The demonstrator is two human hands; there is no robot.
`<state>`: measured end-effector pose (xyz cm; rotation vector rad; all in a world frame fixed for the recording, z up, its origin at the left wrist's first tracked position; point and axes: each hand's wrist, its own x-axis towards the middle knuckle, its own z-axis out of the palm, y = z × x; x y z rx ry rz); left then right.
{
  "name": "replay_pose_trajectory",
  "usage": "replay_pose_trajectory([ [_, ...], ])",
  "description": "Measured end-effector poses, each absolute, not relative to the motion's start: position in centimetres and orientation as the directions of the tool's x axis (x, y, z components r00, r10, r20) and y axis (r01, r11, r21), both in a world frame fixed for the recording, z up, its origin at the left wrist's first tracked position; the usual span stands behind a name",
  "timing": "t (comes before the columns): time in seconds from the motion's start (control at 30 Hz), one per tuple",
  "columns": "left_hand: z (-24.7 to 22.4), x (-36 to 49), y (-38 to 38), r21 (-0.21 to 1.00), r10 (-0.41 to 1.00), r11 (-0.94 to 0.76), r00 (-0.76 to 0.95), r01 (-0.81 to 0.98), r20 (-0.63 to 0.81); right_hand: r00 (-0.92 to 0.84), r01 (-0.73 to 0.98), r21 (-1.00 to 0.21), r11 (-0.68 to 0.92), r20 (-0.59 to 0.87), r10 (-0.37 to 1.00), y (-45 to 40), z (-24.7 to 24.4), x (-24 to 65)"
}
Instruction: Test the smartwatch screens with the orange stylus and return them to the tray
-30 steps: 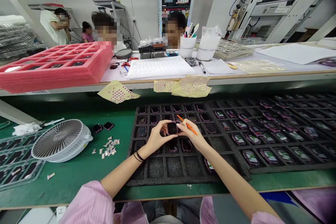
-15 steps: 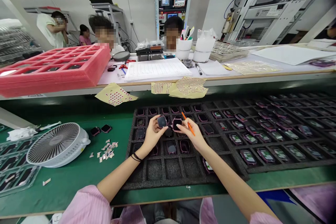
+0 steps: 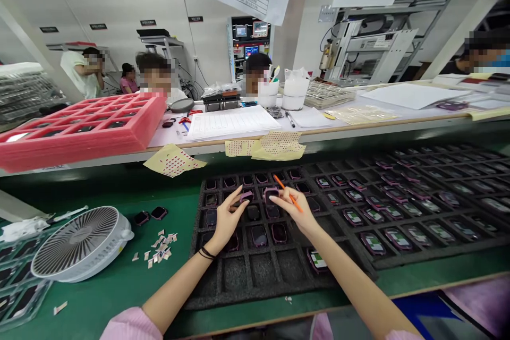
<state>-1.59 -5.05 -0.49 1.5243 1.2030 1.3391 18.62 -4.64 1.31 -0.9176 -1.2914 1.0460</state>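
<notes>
Between the thumb and fingers of my left hand [image 3: 226, 219] is a purple-edged smartwatch case [image 3: 246, 196], tilted so its side shows. My right hand [image 3: 297, 208] pinches a second purple-framed smartwatch case [image 3: 271, 193] just to its right. An orange stick-like tool [image 3: 295, 202] also rests in the right hand, pointing up and left. Both hands hover over a black foam tray [image 3: 235, 272], whose compartments hold several dark-screened watch cases [image 3: 258, 235]. One case with a white and green label [image 3: 317, 259] lies near the right forearm.
More foam trays with labelled watch cases [image 3: 373, 243] extend right. On the left are a white fan [image 3: 79, 244], two loose watch cases [image 3: 159, 213], small pale tabs [image 3: 161, 247] and clear trays [image 3: 24, 303]. A shelf ahead carries a pink foam tray [image 3: 151, 125] and papers [image 3: 235, 122]. People sit beyond.
Both watch cases have tipped from screens facing me to showing their edges. The hands stay close together. My view has tilted up, bringing a hanging printed sheet into sight.
</notes>
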Motion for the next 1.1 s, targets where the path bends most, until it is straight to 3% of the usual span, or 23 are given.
replay_pose_trajectory([
  [0.13,0.3,0.5,-5.2,0.901,0.935,-0.341,0.193,0.268,0.296,0.133,0.26,-0.89,0.375,0.418,0.899,-5.2,1.3,23.5],
  [0.23,0.8,3.9,-5.8,0.895,0.887,-0.363,0.391,0.262,0.245,0.174,0.544,-0.788,0.287,0.441,0.881,-6.7,-0.1,27.3],
  [0.33,0.6,7.6,-6.4,0.911,0.846,-0.339,0.499,0.233,0.187,0.163,0.696,-0.691,0.196,0.417,0.894,-8.3,-2.0,29.6],
  [0.47,-0.5,10.6,-6.4,0.805,0.814,-0.452,0.547,0.384,0.195,0.136,0.753,-0.639,0.159,0.387,0.912,-9.5,-3.4,30.4],
  [0.6,-1.0,10.3,-6.3,0.441,0.751,-0.652,0.602,0.616,0.27,0.077,0.805,-0.572,0.16,0.368,0.926,-10.1,-3.1,30.8],
  [0.67,-0.7,9.8,-6.8,0.34,0.714,-0.697,0.65,0.631,0.26,0.076,0.826,-0.538,0.167,0.4,0.914,-10.2,-2.7,31.0],
  [0.83,0.4,9.7,-9.8,0.29,0.559,-0.812,0.818,0.507,0.133,0.064,0.763,-0.606,0.222,0.414,0.908,-10.2,-2.2,30.7],
  [1.0,0.5,11.5,-11.0,0.209,0.582,-0.794,0.813,0.57,-0.005,0.019,0.751,-0.621,0.226,0.363,0.932,-10.5,-2.4,30.3],
  [1.1,0.4,12.8,-10.6,0.23,0.565,-0.799,0.824,0.556,-0.028,0.041,0.746,-0.629,0.22,0.372,0.927,-10.9,-2.0,30.0],
])
